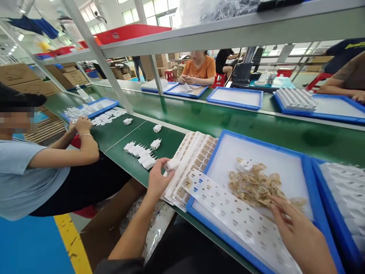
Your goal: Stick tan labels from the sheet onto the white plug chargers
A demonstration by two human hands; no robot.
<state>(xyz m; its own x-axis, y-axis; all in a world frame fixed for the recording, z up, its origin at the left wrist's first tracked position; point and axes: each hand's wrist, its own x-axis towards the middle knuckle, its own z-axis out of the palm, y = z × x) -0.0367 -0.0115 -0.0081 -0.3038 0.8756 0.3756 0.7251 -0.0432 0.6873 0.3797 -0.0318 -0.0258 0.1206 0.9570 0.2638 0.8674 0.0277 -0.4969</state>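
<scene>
My left hand [158, 179] holds a white charger plug [171, 164] between thumb and fingers, above stacked sheets of die-cut stickers [196, 152]. My right hand [296, 224] has thumb and index finger pinched together at the edge of a pile of crumpled brown film pieces [253, 182]; what they hold, if anything, is hidden. The pile lies in a blue-rimmed white tray [309, 182]. A white sheet with cut-outs [228, 209] slants across the tray's near side, under my right hand. Behind the pile, a white piece [244, 165] lies in the tray.
Several white plugs [139, 150] lie on the green bench [168, 142] to the left. A person [42, 163] works there beside another blue tray [110, 102]. A second tray of white parts [345, 194] stands at right. An overhead shelf [228, 36] crosses above the bench.
</scene>
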